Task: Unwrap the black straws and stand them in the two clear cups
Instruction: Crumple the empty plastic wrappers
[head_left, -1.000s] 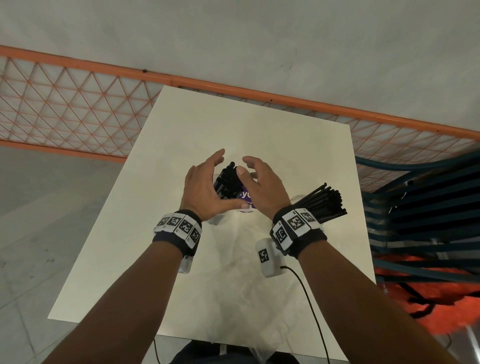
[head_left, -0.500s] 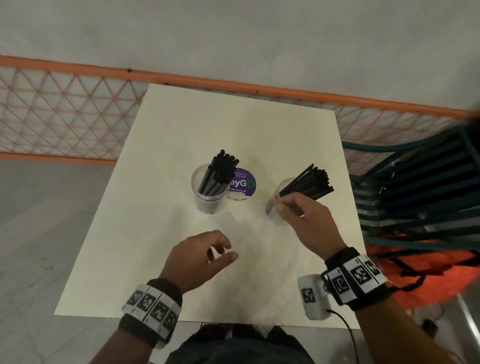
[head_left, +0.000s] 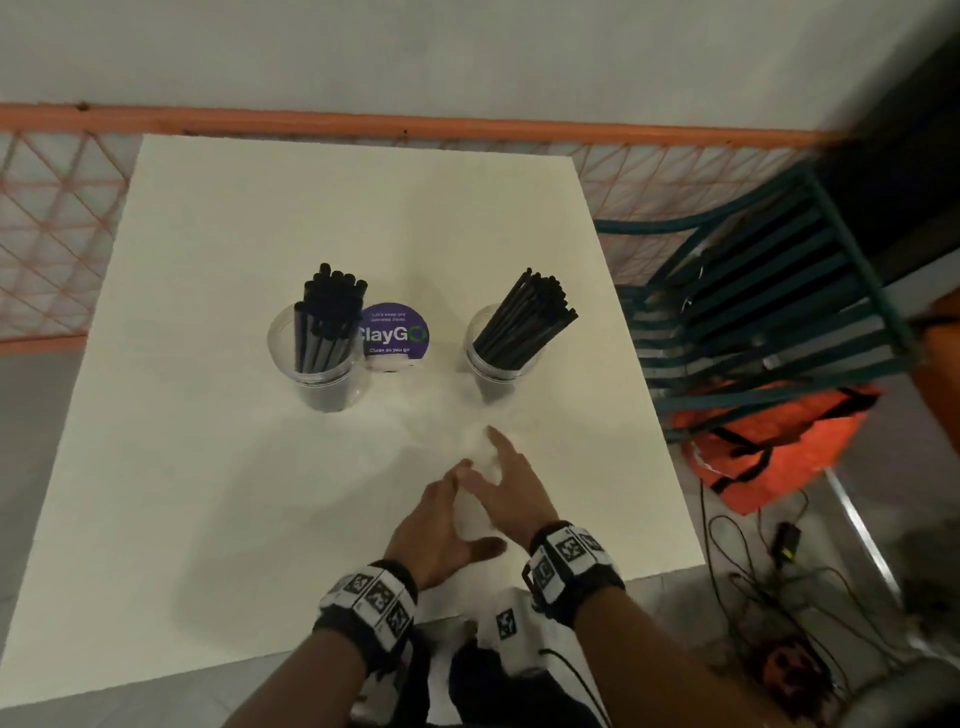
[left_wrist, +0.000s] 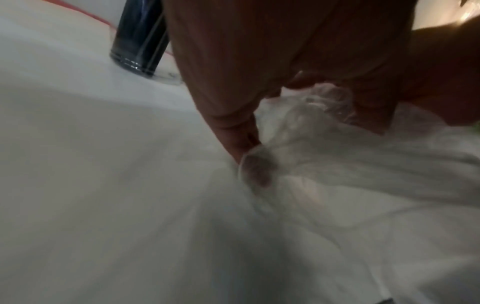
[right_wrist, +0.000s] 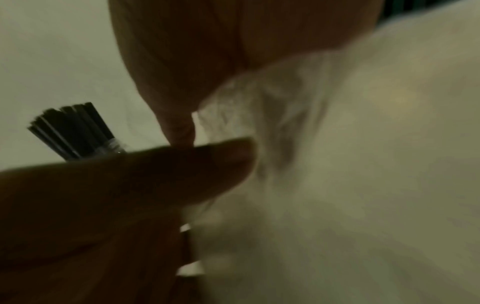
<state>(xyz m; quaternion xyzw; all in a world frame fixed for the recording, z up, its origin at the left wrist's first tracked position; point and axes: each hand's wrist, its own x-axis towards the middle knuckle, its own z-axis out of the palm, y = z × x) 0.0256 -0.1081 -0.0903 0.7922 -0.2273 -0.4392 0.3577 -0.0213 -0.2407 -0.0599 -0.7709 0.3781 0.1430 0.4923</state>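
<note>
Two clear cups stand mid-table. The left cup (head_left: 319, 376) holds a bundle of thick black straws (head_left: 327, 317); the right cup (head_left: 491, 376) holds thinner black straws (head_left: 524, 322) that lean right. Both hands are well in front of the cups, near the table's front edge. My left hand (head_left: 449, 514) and right hand (head_left: 511, 486) face each other with fairly straight fingers and touch a crumpled clear plastic wrapper (head_left: 480, 462) between them. In the left wrist view the wrapper (left_wrist: 311, 127) lies over a fingertip. The right wrist view, blurred, has the wrapper (right_wrist: 259, 98) beside the fingers.
The white table (head_left: 208, 467) carries a round purple sticker (head_left: 395, 338) between the cups. A teal slatted chair (head_left: 753, 312), an orange bag (head_left: 779, 447) and floor cables (head_left: 753, 561) lie to the right. An orange mesh railing (head_left: 363, 124) runs behind the table.
Both hands left the straws in the left cup. The right hand went to the right cup, then came back. Both hands now meet on the wrapper near the front edge.
</note>
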